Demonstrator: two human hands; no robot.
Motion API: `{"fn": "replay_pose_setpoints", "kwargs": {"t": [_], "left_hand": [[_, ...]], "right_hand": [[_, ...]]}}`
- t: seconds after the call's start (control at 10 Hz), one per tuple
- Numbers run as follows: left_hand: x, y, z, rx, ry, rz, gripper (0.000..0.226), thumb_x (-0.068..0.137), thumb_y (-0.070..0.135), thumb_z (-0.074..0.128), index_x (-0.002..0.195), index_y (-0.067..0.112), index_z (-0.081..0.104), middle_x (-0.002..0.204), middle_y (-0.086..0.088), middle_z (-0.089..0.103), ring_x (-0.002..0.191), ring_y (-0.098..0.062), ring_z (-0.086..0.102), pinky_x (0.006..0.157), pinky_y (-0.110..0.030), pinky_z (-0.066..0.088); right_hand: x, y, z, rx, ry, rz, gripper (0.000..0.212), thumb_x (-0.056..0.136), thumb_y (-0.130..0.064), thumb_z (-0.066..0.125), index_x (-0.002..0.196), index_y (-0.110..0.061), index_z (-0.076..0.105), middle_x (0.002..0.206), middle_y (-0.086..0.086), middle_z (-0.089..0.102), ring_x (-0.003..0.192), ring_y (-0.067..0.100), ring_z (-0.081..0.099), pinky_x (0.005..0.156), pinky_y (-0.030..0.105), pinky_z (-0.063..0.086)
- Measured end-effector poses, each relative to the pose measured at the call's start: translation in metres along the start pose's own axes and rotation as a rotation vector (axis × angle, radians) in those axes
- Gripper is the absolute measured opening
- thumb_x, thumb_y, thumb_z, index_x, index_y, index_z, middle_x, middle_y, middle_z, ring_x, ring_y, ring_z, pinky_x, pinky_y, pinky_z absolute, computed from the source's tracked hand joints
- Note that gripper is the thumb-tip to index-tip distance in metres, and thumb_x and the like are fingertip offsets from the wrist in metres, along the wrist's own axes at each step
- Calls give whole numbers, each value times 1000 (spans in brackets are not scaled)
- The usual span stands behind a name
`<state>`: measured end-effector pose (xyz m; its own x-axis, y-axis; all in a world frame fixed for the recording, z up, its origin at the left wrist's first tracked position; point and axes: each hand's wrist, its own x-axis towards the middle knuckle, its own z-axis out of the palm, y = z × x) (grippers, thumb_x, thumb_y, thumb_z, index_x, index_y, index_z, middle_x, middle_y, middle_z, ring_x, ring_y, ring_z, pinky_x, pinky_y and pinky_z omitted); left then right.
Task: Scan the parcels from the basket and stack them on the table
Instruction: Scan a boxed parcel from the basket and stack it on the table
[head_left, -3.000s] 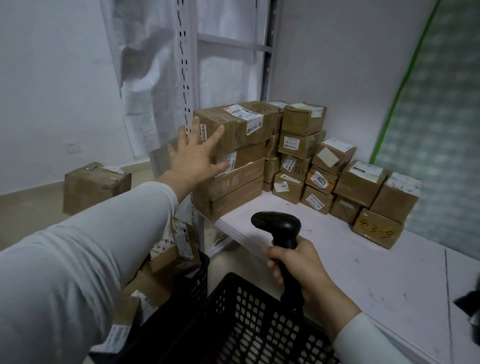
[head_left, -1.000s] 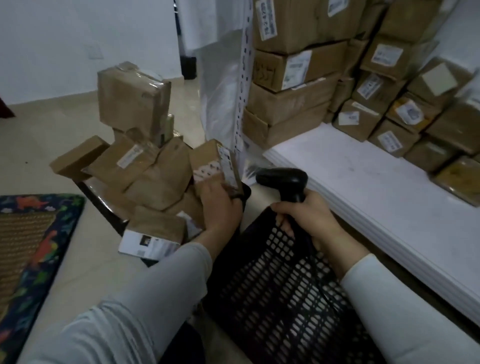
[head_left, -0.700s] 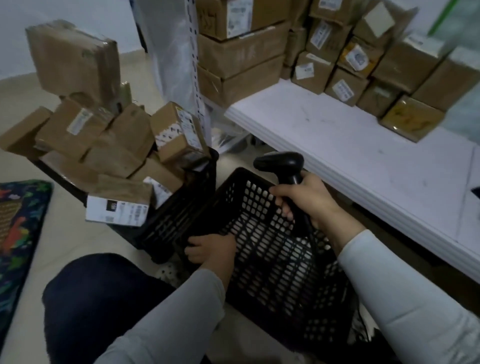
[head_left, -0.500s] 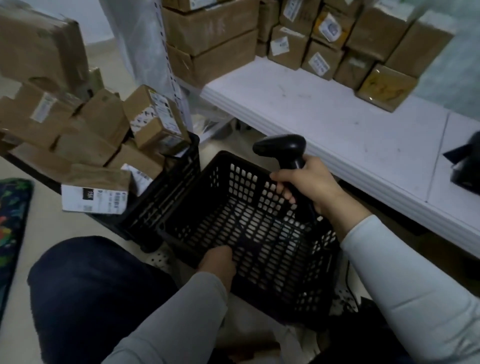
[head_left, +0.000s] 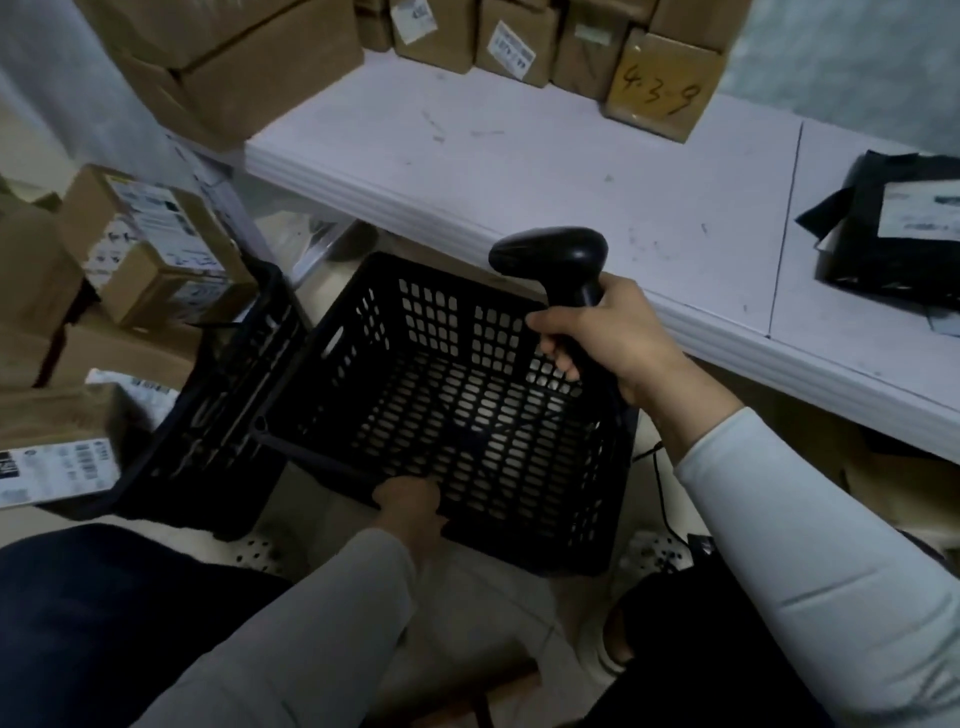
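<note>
The fingers (head_left: 558, 358) of the right hand (head_left: 608, 338) are wrapped tight round the handle of a black handheld barcode scanner (head_left: 550, 257). Its rounded head sticks up above the fist and points left, over the far right corner of a black perforated plastic basket (head_left: 467, 395). A thin black cable (head_left: 657, 483) trails down to the floor beside the right forearm.

The left hand (head_left: 413, 506) grips the near rim of that same basket. Its fingers are folded onto the rim, with the tips hidden behind the plastic. The basket's mesh floor shows from wall to wall.

Just beside it on the left, touching or nearly so, stands a second black plastic basket (head_left: 228, 395). It is heaped with brown cardboard parcels (head_left: 156, 260), several of them with white printed labels, which spill past its rim towards the left edge of the view.

Beyond both baskets runs a white table (head_left: 519, 156). Stacked brown cardboard boxes (head_left: 260, 67) line its back edge, among them a yellowish box with "4-3-9" handwritten on it (head_left: 660, 88). Well apart from those, a black plastic mailer bag (head_left: 893, 249) with a white label lies at the table's right end.

Both forearms wear light grey sleeves.
</note>
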<state>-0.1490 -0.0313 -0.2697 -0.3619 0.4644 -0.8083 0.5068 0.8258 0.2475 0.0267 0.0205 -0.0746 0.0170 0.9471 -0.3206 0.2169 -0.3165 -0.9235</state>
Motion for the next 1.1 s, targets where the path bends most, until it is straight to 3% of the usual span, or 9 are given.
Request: {"fn": "replay_pose_setpoints", "kwargs": {"t": [0.1,0.2,0.3,0.4,0.6,0.7,0.8,0.9,1.1], "left_hand": [[14,31,1,414,89,228,57,99,42,37,148,14,26,153,-7,27,142,-27,25,114,-42,26],[18,63,1,532,72,364,54,101,44,32,145,14,31,151,-7,32,140,-26,29,112,-39,30],[19,103,8,210,-53,396,42,104,30,31,143,14,36,150,-6,34,140,-23,30,108,-31,35],[17,136,19,-14,-137,394,41,95,-3,45,136,-4,42,142,-18,45,128,-27,48,74,-20,49],[-5,152,8,-69,-224,432,59,94,-9,45,147,-4,19,150,-16,33,136,-28,37,79,-17,42],[26,125,-1,123,-89,522,62,97,10,50,151,10,19,152,-14,31,137,-30,34,107,-31,32],[46,82,-26,361,129,452,63,92,27,49,149,23,22,145,-16,37,131,-35,37,108,-44,32],[50,37,-65,529,501,385,63,89,31,53,146,22,27,148,-19,29,139,-36,23,113,-47,15],[69,-2,-151,534,641,235,71,97,30,45,150,1,6,155,-22,7,144,-37,9,118,-43,11]], "right_hand": [[15,4,-7,16,2,13,17,82,-3,69,89,-11,54,56,8,59,36,15,47,37,25,38],[29,7,-15,27,16,12,19,82,-4,69,88,-14,54,54,6,60,36,15,47,38,26,39],[40,8,-22,46,46,25,20,81,-5,70,92,-12,54,53,6,60,37,16,48,40,27,40],[44,8,-28,49,62,26,20,82,-5,70,95,-8,55,54,6,60,38,16,47,40,27,41],[38,6,-28,-32,-15,-1,26,82,-7,71,103,-10,56,51,2,61,39,16,49,41,27,42],[33,2,-12,-65,-77,-22,18,81,-7,71,92,-12,57,53,2,62,39,16,49,40,28,43],[27,-4,14,-101,-157,-45,17,81,-8,72,87,-15,57,53,1,63,41,16,51,42,28,45],[23,-10,46,-158,-225,-67,19,81,-9,72,83,-20,56,55,2,64,43,16,54,44,28,47],[22,-23,100,-182,-290,-80,18,79,-9,72,88,-17,59,58,5,64,43,14,54,46,29,48]]}}
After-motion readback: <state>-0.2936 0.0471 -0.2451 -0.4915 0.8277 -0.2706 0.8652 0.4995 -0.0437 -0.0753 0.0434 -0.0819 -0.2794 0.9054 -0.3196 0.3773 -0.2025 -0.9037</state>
